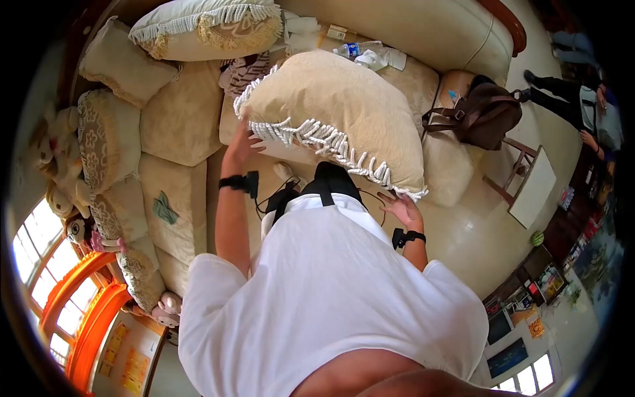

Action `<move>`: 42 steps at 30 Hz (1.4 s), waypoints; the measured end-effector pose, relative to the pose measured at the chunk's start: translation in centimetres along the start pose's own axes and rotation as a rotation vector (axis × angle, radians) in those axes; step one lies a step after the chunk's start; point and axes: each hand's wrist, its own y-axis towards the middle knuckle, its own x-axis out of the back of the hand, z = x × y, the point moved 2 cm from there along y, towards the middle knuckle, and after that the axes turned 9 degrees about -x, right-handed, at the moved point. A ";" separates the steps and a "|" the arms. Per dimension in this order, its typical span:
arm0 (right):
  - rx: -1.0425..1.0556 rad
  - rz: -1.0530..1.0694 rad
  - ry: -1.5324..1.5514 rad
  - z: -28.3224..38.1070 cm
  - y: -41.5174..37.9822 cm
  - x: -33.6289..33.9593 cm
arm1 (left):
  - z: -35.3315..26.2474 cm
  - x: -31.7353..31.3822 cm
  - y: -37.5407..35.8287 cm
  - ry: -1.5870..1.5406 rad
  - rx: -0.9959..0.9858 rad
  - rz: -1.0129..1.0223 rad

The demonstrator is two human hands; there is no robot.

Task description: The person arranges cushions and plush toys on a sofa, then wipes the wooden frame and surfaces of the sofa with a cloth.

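Note:
A large beige cushion (331,89) with a thick white tasselled fringe lies in front of me, over the sofa's middle seat. Its near edge overlaps the front of the seat in this view. My left hand (245,140) is at the cushion's left corner, fingers spread, the fingertips right at the fringe. At the near right corner, my right hand (404,211) has its fingers stretched apart just under the fringe. Black straps with small devices sit on both wrists.
Behind the cushion are a plastic bottle (355,49) and white tissues. A brown leather bag (483,114) stands on the right seat. A fringed cushion (208,30) and a green cloth (165,208) lie on the sofa. A small table (533,188) and another person (562,102) are at right.

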 end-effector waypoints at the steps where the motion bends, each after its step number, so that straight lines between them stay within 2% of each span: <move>1: 0.029 0.052 0.039 0.5 0.1 -0.7 | 0.0 -1.6 -0.1 0.199 -0.045 0.035; 2: 0.034 0.054 0.027 1.5 0.8 -1.4 | -0.2 -2.7 0.1 0.394 -0.095 0.070; 4: -0.001 -0.496 0.144 3.2 1.7 -3.4 | 1.2 -3.2 2.2 0.364 -0.054 0.022; 5: 0.011 -0.500 0.126 3.5 2.5 -4.1 | 2.3 -3.5 3.8 0.342 -0.007 -0.028; 6: 0.163 -0.458 0.065 4.2 3.3 -4.9 | 3.7 -3.4 5.9 0.316 -0.017 -0.021; 7: 0.310 -0.412 -0.009 5.9 3.6 -5.6 | 5.1 -2.9 8.4 0.312 -0.131 -0.069; 8: 0.313 -0.417 -0.046 7.6 3.5 -5.9 | 6.2 -2.9 9.4 0.306 -0.236 -0.125; 9: 0.406 -0.491 -0.075 9.2 3.3 -6.0 | 3.8 -5.3 5.9 0.116 -0.122 -0.136; 10: 0.502 -0.561 -0.098 10.4 3.3 -6.3 | 3.9 -5.6 5.9 0.094 -0.119 -0.138; 12: 0.579 -0.530 -0.139 12.6 2.8 -11.8 | 2.9 -5.5 6.9 -0.067 -0.185 -0.020; 14: 0.702 -0.495 -0.243 15.4 2.7 -14.2 | 2.7 -5.8 6.4 -0.105 -0.178 -0.034; 16: 0.635 -0.413 -0.345 18.6 3.2 -16.1 | 2.1 -6.2 5.9 -0.175 -0.173 -0.060; 18: 0.521 -0.480 -0.381 21.3 4.7 -17.5 | 1.1 -6.5 6.2 -0.187 -0.197 -0.042; 20: 0.513 -0.484 -0.329 24.7 8.0 -15.7 | -0.9 -7.7 7.3 -0.214 -0.219 -0.025; 22: 0.613 -0.644 -0.314 27.2 7.9 -17.3 | -3.5 -11.5 9.1 -0.086 -0.273 0.065; 24: 0.686 -0.837 -0.419 30.2 9.3 -15.9 | -6.3 -15.2 10.5 -0.016 -0.513 0.204; 26: 0.658 -0.736 -0.610 30.9 9.0 -18.1 | -9.7 -19.0 11.1 0.205 -0.589 0.184; 27: 0.661 -0.733 -0.623 31.3 8.8 -19.7 | -11.1 -20.8 12.9 0.296 -0.705 0.219; 28: 0.654 -0.749 -0.760 31.1 9.1 -21.8 | -12.3 -22.3 14.2 0.391 -0.825 0.253; 29: 0.642 -0.765 -0.897 31.1 9.5 -23.2 | -13.8 -23.5 14.2 0.480 -0.944 0.220; 30: 0.638 -0.761 -0.901 31.4 10.0 -23.6 | -15.8 -24.3 13.4 0.575 -1.057 0.186; 32: 0.694 -0.739 -1.203 31.4 11.7 -24.3 | -17.3 -24.8 14.5 0.707 -0.927 0.286; 34: 0.661 -0.733 -1.248 31.5 11.6 -24.5 | -17.9 -25.6 13.9 1.024 -1.018 0.103; 36: 0.869 -0.954 -1.791 33.7 12.7 -22.7 | -16.1 -25.1 12.0 0.984 -0.930 0.108; 38: 0.876 -0.924 -1.831 34.7 14.7 -22.7 | -15.0 -23.6 12.2 1.402 -1.414 -0.226; 40: 0.446 -1.008 -1.921 35.9 17.2 -22.9 | -14.5 -23.4 13.0 1.363 -1.417 -0.223; 41: 0.513 -1.022 -1.793 37.9 18.6 -23.1 | -14.3 -24.1 12.8 1.087 -1.509 -0.128; 42: 0.528 -1.129 -1.853 39.9 20.5 -21.9 | -14.2 -24.7 11.9 0.804 -1.574 -0.046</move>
